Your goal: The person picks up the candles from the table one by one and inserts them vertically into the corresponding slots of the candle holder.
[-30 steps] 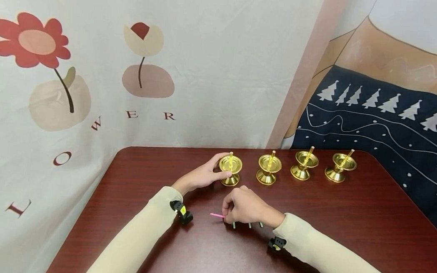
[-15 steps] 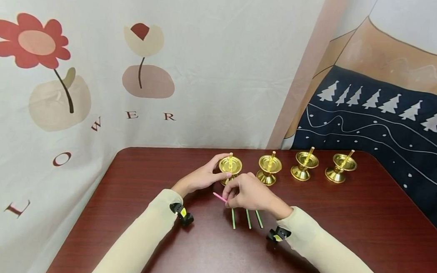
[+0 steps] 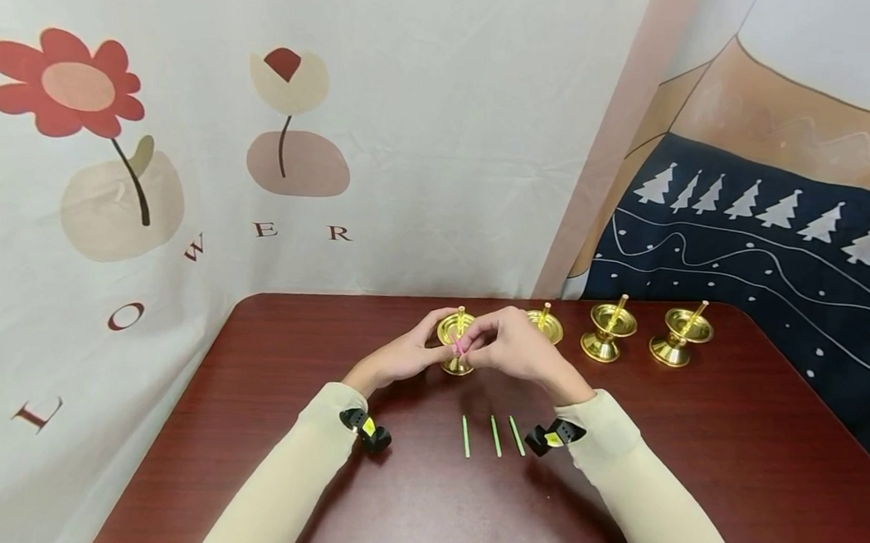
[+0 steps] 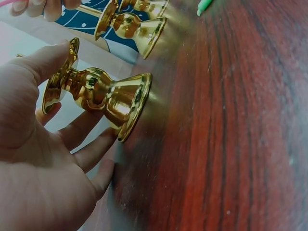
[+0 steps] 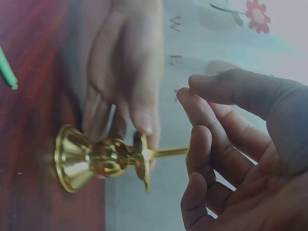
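My left hand [image 3: 400, 357] grips the leftmost brass candle holder [image 3: 457, 367], which stands upright on the table. In the left wrist view, the thumb lies at the dish rim of this candle holder [image 4: 94, 89] and the fingers reach behind its stem. My right hand [image 3: 514, 349] pinches a thin pink candle [image 3: 459, 347] between thumb and fingertips, close in front of the same holder's dish. The right wrist view shows the upright tube [image 5: 168, 152] of the holder near my right fingers [image 5: 197, 144]; the pink candle is mostly hidden there.
Three thin green candles [image 3: 495, 436] lie on the dark red wooden table [image 3: 406, 502] in front of the hands. Along the back edge stand further brass holders [image 3: 607, 336], [image 3: 675, 346], and one [image 3: 549, 324] partly behind my right hand. A printed cloth [image 3: 443, 139] hangs behind.
My right hand has lifted the pink candle and carried it away from the person to the leftmost holder, uncovering the green candles. The left hand has stayed on that holder.
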Demonstrator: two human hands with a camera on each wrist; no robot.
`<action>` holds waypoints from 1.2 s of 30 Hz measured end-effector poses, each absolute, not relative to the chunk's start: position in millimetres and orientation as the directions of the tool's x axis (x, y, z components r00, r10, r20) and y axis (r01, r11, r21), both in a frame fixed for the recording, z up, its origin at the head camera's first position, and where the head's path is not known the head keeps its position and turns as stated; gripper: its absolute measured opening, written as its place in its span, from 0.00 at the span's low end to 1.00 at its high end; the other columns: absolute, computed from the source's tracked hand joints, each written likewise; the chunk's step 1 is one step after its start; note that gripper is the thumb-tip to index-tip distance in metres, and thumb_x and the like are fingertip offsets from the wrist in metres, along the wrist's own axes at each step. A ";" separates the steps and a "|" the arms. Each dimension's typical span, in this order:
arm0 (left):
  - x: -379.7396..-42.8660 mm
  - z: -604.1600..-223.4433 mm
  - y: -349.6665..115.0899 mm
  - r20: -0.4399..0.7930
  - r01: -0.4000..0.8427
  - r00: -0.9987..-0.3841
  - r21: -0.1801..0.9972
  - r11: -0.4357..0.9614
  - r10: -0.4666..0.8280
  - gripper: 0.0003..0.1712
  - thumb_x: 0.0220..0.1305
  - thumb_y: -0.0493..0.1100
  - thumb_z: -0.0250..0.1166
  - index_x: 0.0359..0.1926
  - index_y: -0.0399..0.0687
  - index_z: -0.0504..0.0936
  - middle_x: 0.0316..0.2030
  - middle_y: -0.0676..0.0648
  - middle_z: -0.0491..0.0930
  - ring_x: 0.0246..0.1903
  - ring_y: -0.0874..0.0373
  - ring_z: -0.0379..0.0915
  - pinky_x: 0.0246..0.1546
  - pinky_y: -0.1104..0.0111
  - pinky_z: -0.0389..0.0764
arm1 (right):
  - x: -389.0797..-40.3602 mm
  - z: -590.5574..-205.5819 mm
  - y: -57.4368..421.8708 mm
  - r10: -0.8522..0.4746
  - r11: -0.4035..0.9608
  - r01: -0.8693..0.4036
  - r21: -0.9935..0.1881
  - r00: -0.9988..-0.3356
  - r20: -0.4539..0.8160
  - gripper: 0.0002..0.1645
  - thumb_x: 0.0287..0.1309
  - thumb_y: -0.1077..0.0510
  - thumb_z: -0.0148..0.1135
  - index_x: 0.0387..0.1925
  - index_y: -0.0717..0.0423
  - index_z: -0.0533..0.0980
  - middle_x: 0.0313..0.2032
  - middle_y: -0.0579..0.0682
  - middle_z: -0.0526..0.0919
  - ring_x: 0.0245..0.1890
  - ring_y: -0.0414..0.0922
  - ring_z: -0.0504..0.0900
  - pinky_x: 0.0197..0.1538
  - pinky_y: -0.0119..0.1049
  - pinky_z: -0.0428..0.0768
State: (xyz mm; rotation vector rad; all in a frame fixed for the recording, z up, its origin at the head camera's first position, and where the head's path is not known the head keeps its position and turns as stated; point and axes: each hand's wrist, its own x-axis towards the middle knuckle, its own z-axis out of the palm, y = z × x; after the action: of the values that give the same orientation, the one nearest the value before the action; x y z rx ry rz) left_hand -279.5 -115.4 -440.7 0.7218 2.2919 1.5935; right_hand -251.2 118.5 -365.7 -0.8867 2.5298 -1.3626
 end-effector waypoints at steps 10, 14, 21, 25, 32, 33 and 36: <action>-279.7 -441.7 -113.1 0.048 0.215 -0.849 0.941 0.261 0.526 0.41 0.78 0.39 0.68 0.84 0.47 0.60 0.80 0.41 0.65 0.77 0.49 0.61 0.78 0.52 0.58 | -265.4 -354.6 126.1 -0.450 0.393 -0.355 -0.848 -0.878 0.159 0.03 0.58 0.65 0.79 0.34 0.57 0.90 0.30 0.46 0.89 0.34 0.44 0.83 0.38 0.35 0.79; -280.3 -442.5 -114.2 0.022 0.193 -0.852 0.942 0.275 0.523 0.42 0.78 0.41 0.68 0.84 0.51 0.58 0.79 0.41 0.65 0.76 0.49 0.62 0.78 0.51 0.58 | -268.9 -352.3 129.2 -0.431 0.372 -0.348 -0.860 -0.886 0.173 0.03 0.58 0.64 0.80 0.33 0.58 0.89 0.30 0.46 0.89 0.34 0.46 0.82 0.37 0.35 0.78; -279.1 -441.5 -114.4 0.014 0.161 -0.841 0.960 0.227 0.540 0.42 0.79 0.39 0.67 0.85 0.51 0.57 0.79 0.40 0.65 0.77 0.48 0.63 0.78 0.52 0.59 | -273.3 -352.6 132.3 -0.418 0.312 -0.334 -0.889 -0.889 0.187 0.03 0.59 0.67 0.78 0.34 0.59 0.89 0.30 0.49 0.89 0.33 0.45 0.83 0.37 0.34 0.79; -278.9 -442.8 -113.6 0.009 0.147 -0.841 0.966 0.213 0.541 0.41 0.80 0.38 0.67 0.85 0.50 0.57 0.78 0.39 0.67 0.75 0.48 0.64 0.76 0.53 0.61 | -275.7 -353.8 132.7 -0.425 0.299 -0.334 -0.894 -0.885 0.189 0.06 0.60 0.68 0.77 0.39 0.66 0.89 0.31 0.50 0.90 0.34 0.44 0.85 0.38 0.34 0.81; -278.4 -443.4 -112.9 0.014 0.147 -0.842 0.968 0.205 0.539 0.42 0.80 0.37 0.67 0.85 0.50 0.56 0.78 0.39 0.67 0.76 0.47 0.64 0.76 0.53 0.62 | -279.5 -353.7 133.5 -0.415 0.301 -0.335 -0.893 -0.889 0.193 0.04 0.60 0.67 0.76 0.38 0.64 0.89 0.31 0.51 0.90 0.35 0.45 0.85 0.39 0.35 0.81; -278.4 -443.4 -113.0 0.017 0.150 -0.842 0.967 0.204 0.539 0.42 0.80 0.37 0.67 0.85 0.50 0.56 0.78 0.39 0.67 0.76 0.47 0.64 0.76 0.53 0.62 | -280.1 -353.9 133.5 -0.412 0.299 -0.338 -0.892 -0.889 0.198 0.04 0.60 0.67 0.77 0.37 0.63 0.90 0.31 0.51 0.90 0.35 0.45 0.85 0.39 0.35 0.81; -278.5 -442.8 -113.3 0.025 0.156 -0.842 0.967 0.200 0.539 0.42 0.79 0.37 0.67 0.84 0.50 0.56 0.79 0.39 0.66 0.76 0.47 0.64 0.76 0.53 0.62 | -281.5 -354.9 132.7 -0.404 0.289 -0.344 -0.894 -0.890 0.212 0.03 0.59 0.68 0.77 0.36 0.61 0.90 0.31 0.51 0.90 0.34 0.45 0.85 0.39 0.35 0.82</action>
State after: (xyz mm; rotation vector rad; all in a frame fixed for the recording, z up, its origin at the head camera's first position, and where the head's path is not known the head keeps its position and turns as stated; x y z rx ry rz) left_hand -278.5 -113.3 -442.8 0.6550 2.1613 1.6814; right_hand -281.5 132.7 -354.9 -0.7193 2.4773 -1.6947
